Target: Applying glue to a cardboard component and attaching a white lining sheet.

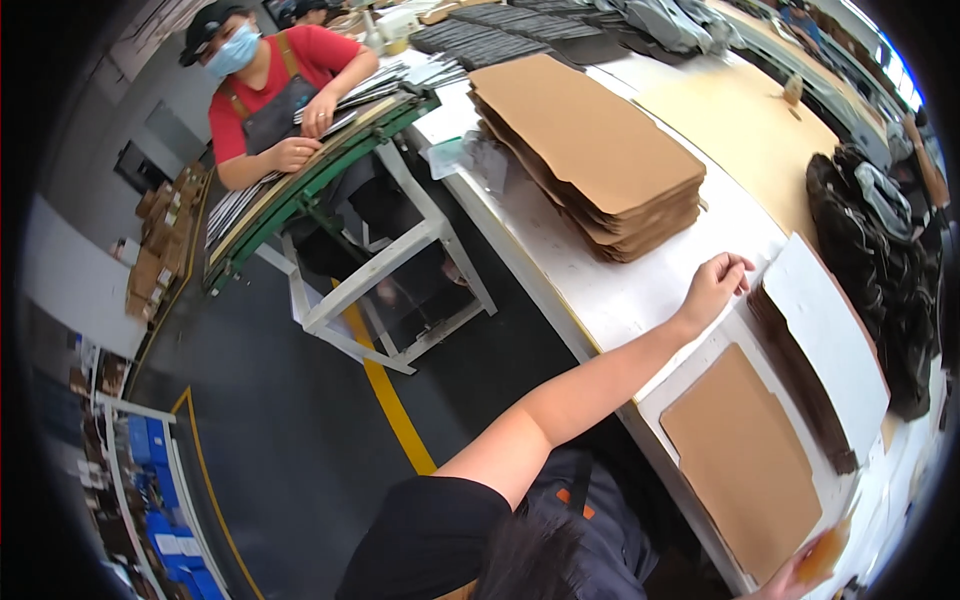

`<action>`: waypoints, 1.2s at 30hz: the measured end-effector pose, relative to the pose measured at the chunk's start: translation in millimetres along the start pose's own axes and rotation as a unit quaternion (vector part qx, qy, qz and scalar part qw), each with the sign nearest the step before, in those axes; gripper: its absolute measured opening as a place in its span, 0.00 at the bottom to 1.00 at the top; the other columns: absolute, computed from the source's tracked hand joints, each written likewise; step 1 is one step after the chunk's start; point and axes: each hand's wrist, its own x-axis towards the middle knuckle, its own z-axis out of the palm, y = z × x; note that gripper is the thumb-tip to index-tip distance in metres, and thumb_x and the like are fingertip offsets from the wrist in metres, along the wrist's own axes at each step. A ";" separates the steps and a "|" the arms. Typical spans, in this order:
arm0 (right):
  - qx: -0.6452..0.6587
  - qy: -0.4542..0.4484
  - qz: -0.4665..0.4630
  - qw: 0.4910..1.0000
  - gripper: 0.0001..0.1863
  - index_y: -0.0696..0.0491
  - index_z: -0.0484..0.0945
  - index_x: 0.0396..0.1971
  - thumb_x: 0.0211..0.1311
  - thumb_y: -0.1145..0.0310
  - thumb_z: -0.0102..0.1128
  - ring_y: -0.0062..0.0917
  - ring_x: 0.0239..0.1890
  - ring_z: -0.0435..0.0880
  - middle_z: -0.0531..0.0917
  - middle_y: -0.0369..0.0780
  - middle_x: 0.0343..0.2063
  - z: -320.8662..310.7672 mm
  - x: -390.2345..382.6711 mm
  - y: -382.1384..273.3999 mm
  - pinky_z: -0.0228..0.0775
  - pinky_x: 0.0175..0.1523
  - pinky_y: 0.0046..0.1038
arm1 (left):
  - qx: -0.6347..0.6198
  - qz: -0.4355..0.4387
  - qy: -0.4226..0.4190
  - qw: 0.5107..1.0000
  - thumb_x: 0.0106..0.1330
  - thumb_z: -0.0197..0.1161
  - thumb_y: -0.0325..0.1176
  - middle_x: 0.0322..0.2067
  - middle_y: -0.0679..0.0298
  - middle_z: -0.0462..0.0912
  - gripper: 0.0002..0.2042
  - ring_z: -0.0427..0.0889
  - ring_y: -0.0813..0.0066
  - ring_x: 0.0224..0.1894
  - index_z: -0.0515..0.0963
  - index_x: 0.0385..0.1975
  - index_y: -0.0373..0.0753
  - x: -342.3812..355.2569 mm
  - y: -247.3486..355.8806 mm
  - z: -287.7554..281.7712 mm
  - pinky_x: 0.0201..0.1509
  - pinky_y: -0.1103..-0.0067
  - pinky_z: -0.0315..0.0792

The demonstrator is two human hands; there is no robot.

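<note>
My left hand (718, 288) hovers beside a stack of white-topped boards (820, 340), its fingers loosely bent and nothing visible in them. A single brown board (740, 450) lies below it on the white table (560, 260). My right hand (800, 570), partly cut off at the bottom right, grips an amber applicator (828, 545) at that board's lower corner. A tall stack of brown boards (585, 120) stands farther along the table.
A co-worker (265, 90) in a red top and mask works at a green-edged bench (300, 200) on a white stand. Dark bags (870, 270) lie at the right, dark piled pieces (500, 30) at the back. Shelves with blue bins (160, 470) stand at the left.
</note>
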 end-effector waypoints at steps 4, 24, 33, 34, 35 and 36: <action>0.702 0.185 0.258 0.638 0.31 0.58 0.73 0.59 0.63 0.51 0.57 0.42 0.67 0.68 0.79 0.43 0.57 -99.8 27.2 -53.8 0.62 0.66 0.52 | -0.003 -0.011 -0.007 1.000 0.73 0.51 0.30 0.28 0.70 0.78 0.09 0.74 0.83 0.32 0.78 0.40 0.36 7.0 -2.5 5.6 0.40 0.84 0.70; 0.382 0.116 0.118 0.909 0.30 0.57 0.77 0.53 0.51 0.58 0.66 0.47 0.58 0.71 0.78 0.47 0.53 -111.2 3.2 -62.7 0.69 0.61 0.56 | 0.055 -0.035 0.018 0.998 0.72 0.51 0.37 0.28 0.73 0.79 0.10 0.74 0.86 0.33 0.79 0.41 0.42 0.3 -1.2 -13.9 0.34 0.85 0.65; 0.355 -0.049 0.196 0.913 0.27 0.62 0.67 0.60 0.60 0.75 0.58 0.41 0.63 0.69 0.70 0.49 0.56 -145.1 14.2 -64.2 0.63 0.69 0.44 | 0.147 -0.032 0.053 0.987 0.72 0.54 0.41 0.27 0.70 0.83 0.12 0.78 0.84 0.31 0.82 0.42 0.43 7.7 5.2 -27.1 0.33 0.83 0.66; 0.375 0.003 0.158 0.913 0.27 0.62 0.68 0.60 0.60 0.73 0.58 0.41 0.62 0.68 0.71 0.49 0.56 -133.2 7.0 -61.3 0.64 0.68 0.45 | 0.136 -0.040 0.044 0.989 0.73 0.53 0.40 0.28 0.70 0.83 0.12 0.77 0.84 0.33 0.81 0.43 0.42 8.1 7.5 -25.6 0.35 0.84 0.65; 0.401 0.053 0.129 0.906 0.27 0.62 0.69 0.59 0.60 0.71 0.59 0.41 0.62 0.67 0.71 0.49 0.55 -122.4 2.5 -54.8 0.65 0.66 0.45 | 0.118 -0.055 0.034 0.991 0.73 0.54 0.39 0.31 0.72 0.81 0.12 0.73 0.86 0.34 0.80 0.47 0.41 6.0 13.5 -28.2 0.38 0.84 0.66; 0.385 0.064 0.109 0.914 0.28 0.64 0.69 0.58 0.57 0.71 0.62 0.42 0.61 0.68 0.72 0.49 0.54 -107.9 -5.0 -52.8 0.65 0.67 0.44 | 0.114 -0.058 0.030 0.991 0.73 0.54 0.37 0.31 0.73 0.80 0.12 0.73 0.87 0.34 0.79 0.48 0.41 6.0 14.5 -26.7 0.39 0.85 0.66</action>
